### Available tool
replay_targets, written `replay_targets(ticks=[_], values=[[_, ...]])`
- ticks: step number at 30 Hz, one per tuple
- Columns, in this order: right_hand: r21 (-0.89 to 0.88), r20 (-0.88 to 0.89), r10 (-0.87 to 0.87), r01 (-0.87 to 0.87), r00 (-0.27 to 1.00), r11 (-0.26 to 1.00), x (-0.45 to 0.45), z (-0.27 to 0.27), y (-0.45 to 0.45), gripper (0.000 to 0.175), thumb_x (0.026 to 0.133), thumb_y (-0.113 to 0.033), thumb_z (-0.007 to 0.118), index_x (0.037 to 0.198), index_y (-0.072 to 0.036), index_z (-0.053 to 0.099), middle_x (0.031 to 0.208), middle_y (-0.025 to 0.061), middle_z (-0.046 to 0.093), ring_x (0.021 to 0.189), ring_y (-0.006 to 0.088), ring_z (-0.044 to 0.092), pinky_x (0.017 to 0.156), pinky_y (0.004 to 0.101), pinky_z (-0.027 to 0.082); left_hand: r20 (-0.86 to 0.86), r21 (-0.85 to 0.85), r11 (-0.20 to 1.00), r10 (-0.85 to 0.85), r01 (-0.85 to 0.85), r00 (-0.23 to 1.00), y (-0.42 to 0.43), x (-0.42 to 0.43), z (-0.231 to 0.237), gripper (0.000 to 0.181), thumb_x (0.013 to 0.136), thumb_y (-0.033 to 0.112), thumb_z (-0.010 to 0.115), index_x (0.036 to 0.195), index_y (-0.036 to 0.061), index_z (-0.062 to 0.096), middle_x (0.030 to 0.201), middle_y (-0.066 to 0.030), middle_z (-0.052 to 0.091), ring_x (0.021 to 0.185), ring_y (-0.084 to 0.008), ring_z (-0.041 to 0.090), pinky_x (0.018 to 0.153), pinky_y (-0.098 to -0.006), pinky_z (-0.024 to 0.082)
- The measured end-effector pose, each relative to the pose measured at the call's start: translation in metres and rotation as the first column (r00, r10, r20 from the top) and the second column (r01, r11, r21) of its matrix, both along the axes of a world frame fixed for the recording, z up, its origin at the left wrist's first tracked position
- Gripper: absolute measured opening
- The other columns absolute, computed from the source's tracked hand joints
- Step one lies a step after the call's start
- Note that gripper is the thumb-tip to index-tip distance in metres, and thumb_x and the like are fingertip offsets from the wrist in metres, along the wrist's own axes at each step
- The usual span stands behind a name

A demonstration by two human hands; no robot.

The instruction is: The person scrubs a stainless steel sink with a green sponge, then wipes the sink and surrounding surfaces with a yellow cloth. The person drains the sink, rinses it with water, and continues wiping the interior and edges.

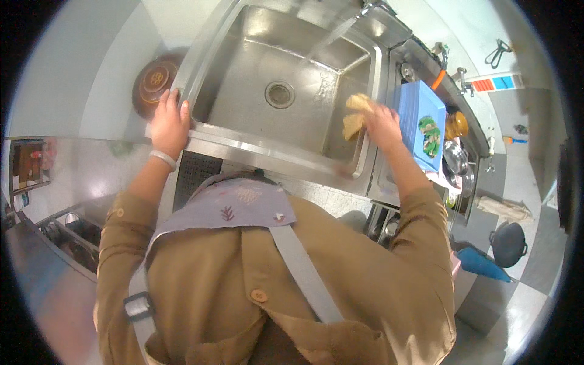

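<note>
Below me is a stainless steel sink [255, 91] with a round drain [279, 95] in its floor. Water runs from a faucet [373, 6] at the far side into the basin. My right hand [384, 124] grips a yellow sponge or cloth [356, 114] over the basin's right rim. At the left, my left hand [169, 122] rests on the sink's edge with its fingers apart and nothing held. A brown round bowl or pot [155, 82], seemingly upside down, sits just beyond that hand.
Right of the sink stand stacked blue plastic trays [422, 123] with a green leaf pattern, an amber jar [456, 125] and metal bowls [455, 157]. An orange-sleeved tap [439, 78] is behind them. A black pan [508, 244] is farther right.
</note>
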State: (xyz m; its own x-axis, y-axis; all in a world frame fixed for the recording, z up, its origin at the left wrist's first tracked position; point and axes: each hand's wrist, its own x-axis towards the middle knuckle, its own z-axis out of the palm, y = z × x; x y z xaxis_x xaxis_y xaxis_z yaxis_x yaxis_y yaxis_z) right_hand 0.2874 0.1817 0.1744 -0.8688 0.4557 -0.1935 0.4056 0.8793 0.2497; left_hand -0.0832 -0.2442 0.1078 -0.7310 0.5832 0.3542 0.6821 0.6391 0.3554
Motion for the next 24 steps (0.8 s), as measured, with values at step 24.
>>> replay_targets(ticks=[24], values=[[-0.341, -0.306, -0.224, 0.113, 0.925, 0.933, 0.021, -0.005, -0.164, 0.024, 0.085, -0.017, 0.062, 0.108, -0.010, 0.067, 0.118, 0.0194, 0.062, 0.105, 0.0382, 0.060, 0.086, 0.0497, 0.047, 0.054, -0.025, 0.999, 0.049, -0.048, 0.997, 0.003, 0.007, 0.015, 0.052, 0.096, 0.032, 0.060, 0.139, 0.0066, 0.048, 0.140, -0.0177, 0.053, 0.124, -0.0367, 0.054, 0.103, -0.0443, 0.046]])
